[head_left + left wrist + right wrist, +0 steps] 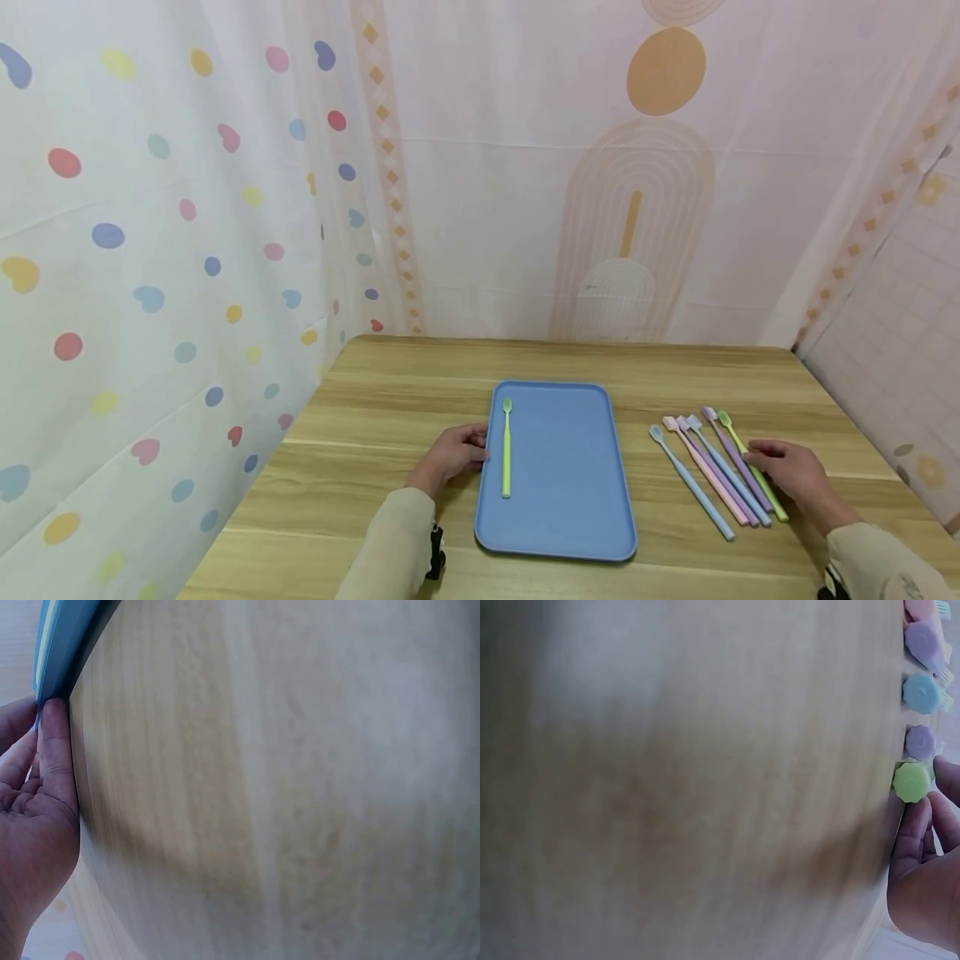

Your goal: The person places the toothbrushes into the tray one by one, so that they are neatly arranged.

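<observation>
My left hand (456, 452) holds the left rim of a blue tray (566, 475); in the left wrist view its thumb and fingers meet the tray's edge (64, 656). On the tray, near that rim, lies a green toothbrush (506, 457). My right hand (795, 473) pinches another green toothbrush (777, 508), the rightmost of a row lying on the table. Its green handle end (913, 782) shows by my thumb and fingers in the right wrist view. Beside it lies a purple toothbrush (738, 459), close to the green one.
Further left in the row are a light blue toothbrush (729, 473), a pink one (708, 472) with a second purple one against it, and a blue one (693, 487) set slightly apart. The wooden table (420, 375) backs onto a patterned curtain (487, 208).
</observation>
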`<state>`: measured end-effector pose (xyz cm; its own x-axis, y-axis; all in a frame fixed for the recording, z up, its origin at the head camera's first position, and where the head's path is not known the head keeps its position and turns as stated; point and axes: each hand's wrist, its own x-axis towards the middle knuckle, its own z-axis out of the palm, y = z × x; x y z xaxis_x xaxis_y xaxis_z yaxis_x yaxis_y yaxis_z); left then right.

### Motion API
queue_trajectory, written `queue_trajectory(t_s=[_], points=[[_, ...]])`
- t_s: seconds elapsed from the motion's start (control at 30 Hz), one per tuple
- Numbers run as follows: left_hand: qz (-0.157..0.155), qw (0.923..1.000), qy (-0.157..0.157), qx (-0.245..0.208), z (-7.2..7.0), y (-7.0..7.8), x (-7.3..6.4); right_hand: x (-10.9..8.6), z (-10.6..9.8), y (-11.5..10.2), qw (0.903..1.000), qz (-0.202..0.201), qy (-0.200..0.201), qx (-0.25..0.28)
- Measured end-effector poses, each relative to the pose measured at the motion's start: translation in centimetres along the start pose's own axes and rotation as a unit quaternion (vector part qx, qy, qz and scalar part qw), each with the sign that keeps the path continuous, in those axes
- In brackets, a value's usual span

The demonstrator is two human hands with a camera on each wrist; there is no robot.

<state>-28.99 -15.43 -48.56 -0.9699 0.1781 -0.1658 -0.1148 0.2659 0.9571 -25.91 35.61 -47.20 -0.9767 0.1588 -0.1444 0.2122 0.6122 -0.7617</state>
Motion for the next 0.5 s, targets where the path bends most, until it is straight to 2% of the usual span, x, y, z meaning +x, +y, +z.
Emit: queue_trajectory(t_s=[0.3, 0.5], points=[[0.003, 1.0, 0.001, 0.0, -0.02, -0.11, -0.04, 0.09, -0.11, 0.02, 0.9999, -0.007, -0.003, -0.01], [0.004, 1.0, 0.001, -0.006, 0.12, -0.09, -0.11, 0.06, -0.1, -0.08, 0.9993, -0.013, -0.001, -0.034]])
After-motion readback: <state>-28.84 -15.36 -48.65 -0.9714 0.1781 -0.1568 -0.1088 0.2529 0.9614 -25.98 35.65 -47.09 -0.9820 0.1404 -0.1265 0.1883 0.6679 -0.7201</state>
